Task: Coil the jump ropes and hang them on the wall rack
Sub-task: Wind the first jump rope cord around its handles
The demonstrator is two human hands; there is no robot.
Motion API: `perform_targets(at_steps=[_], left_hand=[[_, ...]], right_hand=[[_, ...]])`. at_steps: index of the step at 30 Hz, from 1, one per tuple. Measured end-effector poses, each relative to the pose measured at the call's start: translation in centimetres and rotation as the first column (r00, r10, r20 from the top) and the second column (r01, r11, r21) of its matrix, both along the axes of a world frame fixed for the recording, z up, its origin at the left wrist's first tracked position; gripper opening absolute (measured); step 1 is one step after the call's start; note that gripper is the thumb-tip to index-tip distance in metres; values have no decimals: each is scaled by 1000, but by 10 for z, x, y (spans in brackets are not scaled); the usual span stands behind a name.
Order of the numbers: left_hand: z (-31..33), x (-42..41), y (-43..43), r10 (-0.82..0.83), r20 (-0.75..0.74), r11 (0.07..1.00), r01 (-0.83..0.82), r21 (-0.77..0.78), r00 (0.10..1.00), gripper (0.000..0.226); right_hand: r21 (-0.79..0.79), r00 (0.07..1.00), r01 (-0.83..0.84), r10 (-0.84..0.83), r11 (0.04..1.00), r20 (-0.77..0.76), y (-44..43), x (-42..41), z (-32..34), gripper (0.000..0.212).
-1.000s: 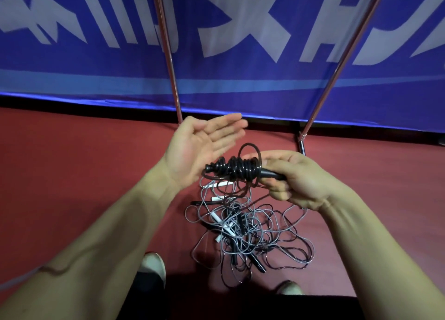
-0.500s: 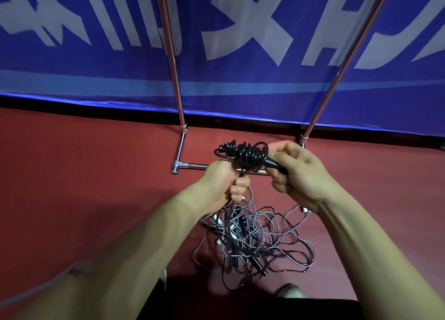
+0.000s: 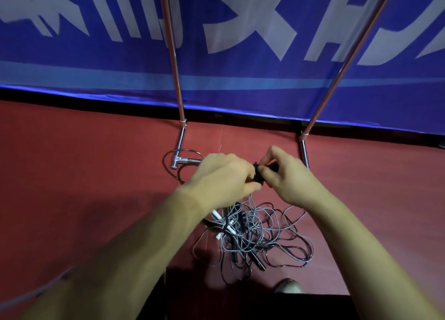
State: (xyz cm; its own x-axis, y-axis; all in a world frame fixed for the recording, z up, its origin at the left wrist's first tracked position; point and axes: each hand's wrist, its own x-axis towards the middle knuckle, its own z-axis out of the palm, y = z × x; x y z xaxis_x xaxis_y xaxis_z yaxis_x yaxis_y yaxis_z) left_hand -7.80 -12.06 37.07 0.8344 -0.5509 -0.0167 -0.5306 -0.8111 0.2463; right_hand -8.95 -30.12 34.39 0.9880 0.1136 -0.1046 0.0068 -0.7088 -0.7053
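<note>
Both my arms reach out over the red floor [image 3: 72, 175], and the grips meet mid-frame. Left grip [image 3: 224, 173] has its back to the camera, fingers curled down over the black coil [image 3: 258, 174], so it holds the coil. Most of the coil is hidden under that grip. Right grip [image 3: 289, 177] is narrow, thumb and fingertips pinching the coil's right end, where a black stub shows between the fingers. The coil is in the air between the two grips, near the base of the rack [image 3: 172, 55] and not hung on it.

Grey cords drop from under the left grip into the pile [image 3: 265, 233] of loose ropes on the floor just below my hands. It is tangled grey and dark cord, with a white handle [image 3: 218, 215] at its left edge and a black handle [image 3: 258, 263] at its lower side. I cannot tell how many ropes are in it.

The rack is two chrome posts in front of a blue banner [image 3: 240, 84] with white characters. Each post bends into a foot on the floor, and a bar from the left foot joint runs right, behind the left grip. A thin dark loop [image 3: 165, 161] curves round that joint; I cannot tell whether it lies flat. A shoe [image 3: 287, 286] tip shows at the bottom, just below the pile's right side
</note>
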Motion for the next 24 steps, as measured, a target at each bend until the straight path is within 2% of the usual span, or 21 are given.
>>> perform_targets(at_steps=[2,4,7,9,12,14,16,18,21,23,24], left_hand=[[2,8,12,-16,-65,998,13,-54,998,42],[1,12,21,-7,-251,983,-39,-180,968,46],[-3,17,26,-102,-525,904,-141,-403,845,48],[-6,18,26,-171,-597,863,-173,-474,784,58],[-7,17,22,-288,-704,752,-302,-586,649,83],[-6,15,16,-361,-744,650,-421,-633,562,75],[-10,13,8,-419,-745,537,-520,-664,519,68],[-11,10,-3,-391,-784,484,-617,-621,482,56],[-16,2,-17,-193,-904,542,-727,-422,381,44],[-29,-8,-26,-161,-894,615,-666,-421,417,39],[-37,-12,-29,-111,-873,691,-594,-411,475,34]], right_hand=[[56,988,-114,119,992,-93,1,-2,6,15],[210,955,-170,214,963,-207,1,-4,14,16],[472,865,-148,346,869,-365,-1,-8,23,17],[636,807,-91,431,766,-403,-2,-10,25,17],[849,754,34,543,527,-368,-4,-10,25,16],[915,751,85,578,395,-319,-5,-10,27,27],[936,799,125,526,328,-291,-2,-9,30,28],[931,870,178,392,318,-300,5,-7,35,23],[930,940,264,149,256,-308,8,0,38,31],[917,954,295,-31,268,-298,3,7,35,30],[885,945,325,-140,335,-294,0,9,32,29]])
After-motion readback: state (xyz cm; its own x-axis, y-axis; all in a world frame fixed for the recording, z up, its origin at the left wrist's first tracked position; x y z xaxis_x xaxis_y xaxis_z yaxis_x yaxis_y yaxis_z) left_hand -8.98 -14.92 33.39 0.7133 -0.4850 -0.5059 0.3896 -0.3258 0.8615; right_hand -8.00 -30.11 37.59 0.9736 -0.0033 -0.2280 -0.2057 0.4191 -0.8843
